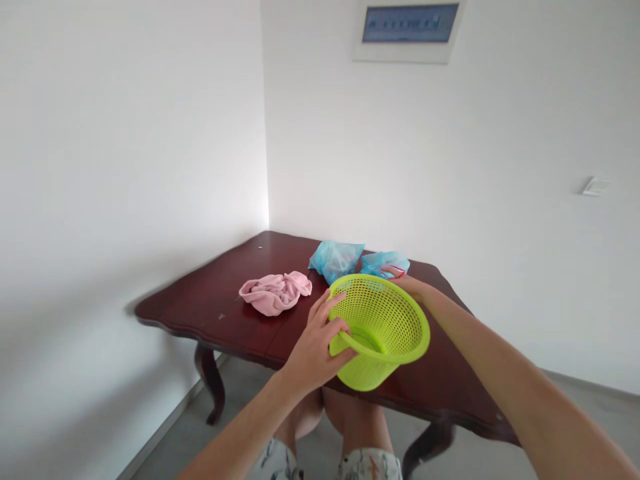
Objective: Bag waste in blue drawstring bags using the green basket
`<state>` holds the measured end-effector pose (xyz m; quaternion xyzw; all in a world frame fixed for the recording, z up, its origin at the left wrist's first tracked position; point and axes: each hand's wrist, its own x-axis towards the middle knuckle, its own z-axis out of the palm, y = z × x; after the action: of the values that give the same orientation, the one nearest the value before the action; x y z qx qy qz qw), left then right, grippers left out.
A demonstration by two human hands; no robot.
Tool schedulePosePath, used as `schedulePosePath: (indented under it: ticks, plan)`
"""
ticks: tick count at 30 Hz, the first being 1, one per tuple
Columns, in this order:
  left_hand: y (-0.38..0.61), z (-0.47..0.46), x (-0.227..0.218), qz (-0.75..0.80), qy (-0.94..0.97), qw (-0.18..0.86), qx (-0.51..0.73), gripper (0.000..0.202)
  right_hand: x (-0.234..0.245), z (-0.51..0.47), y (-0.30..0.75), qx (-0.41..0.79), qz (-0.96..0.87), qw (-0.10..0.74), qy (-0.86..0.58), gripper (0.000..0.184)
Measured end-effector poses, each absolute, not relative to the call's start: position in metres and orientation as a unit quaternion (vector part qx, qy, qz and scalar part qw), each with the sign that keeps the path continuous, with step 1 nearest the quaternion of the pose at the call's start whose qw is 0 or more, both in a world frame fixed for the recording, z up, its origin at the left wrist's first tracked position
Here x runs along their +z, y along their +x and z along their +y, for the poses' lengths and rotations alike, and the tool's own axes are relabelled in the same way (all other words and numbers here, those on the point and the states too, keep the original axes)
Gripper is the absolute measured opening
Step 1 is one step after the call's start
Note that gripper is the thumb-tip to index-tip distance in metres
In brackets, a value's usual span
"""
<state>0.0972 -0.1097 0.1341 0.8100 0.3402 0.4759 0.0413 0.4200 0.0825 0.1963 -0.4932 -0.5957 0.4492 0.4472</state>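
A lime-green plastic basket [383,317] with mesh sides is tilted toward me over the table's front part, and I see nothing inside it. My left hand [320,340] grips its left rim, with fingers over the edge and the thumb below. Behind the basket, my right hand [403,279] reaches to a blue plastic bag [386,260]. Something thin and red shows at its fingers, too small to name; the basket's rim hides part of that hand. Another blue plastic bag [334,259] lies left of the first. A crumpled pink cloth [275,293] rests left of the basket.
The dark red wooden table [200,310] has a wavy edge and curved legs, and it stands in a corner between white walls. A small pale speck [260,248] lies near its back left. My knees are under the front edge. A panel [407,27] hangs on the wall.
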Motion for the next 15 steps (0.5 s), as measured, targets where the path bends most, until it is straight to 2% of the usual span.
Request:
schedulePosePath:
  ticks: [3, 5, 6, 10, 11, 13, 15]
  plan:
    - [0.103, -0.104, 0.132, 0.353, 0.799, 0.033, 0.486, 0.031, 0.192, 0.078, 0.432, 0.504, -0.563, 0.436, -0.489, 0.070]
    - [0.105, -0.103, 0.133, 0.370, 0.792, 0.026, 0.485, 0.030, 0.185, 0.068, 0.437, 0.519, -0.540, 0.451, -0.486, 0.084]
    - [0.103, -0.102, 0.134, 0.375, 0.792, 0.022, 0.481, 0.037, 0.179, 0.059, 0.440, 0.518, -0.528, 0.468, -0.483, 0.085]
    - [0.067, -0.089, 0.133, 0.375, 0.802, 0.005, 0.464, 0.096, 0.125, -0.005, 0.454, 0.504, -0.448, 0.568, -0.472, 0.071]
    - [0.050, -0.079, 0.131, 0.392, 0.793, -0.004, 0.466, 0.097, 0.104, -0.028, 0.459, 0.500, -0.422, 0.590, -0.473, 0.068]
    - [0.013, -0.052, 0.123, 0.506, 0.733, -0.040, 0.453, 0.082, 0.055, -0.080, 0.465, 0.469, -0.337, 0.648, -0.497, 0.063]
    - [-0.018, -0.019, 0.110, 0.629, 0.670, -0.052, 0.391, 0.081, 0.005, -0.132, 0.462, 0.415, -0.259, 0.703, -0.516, 0.059]
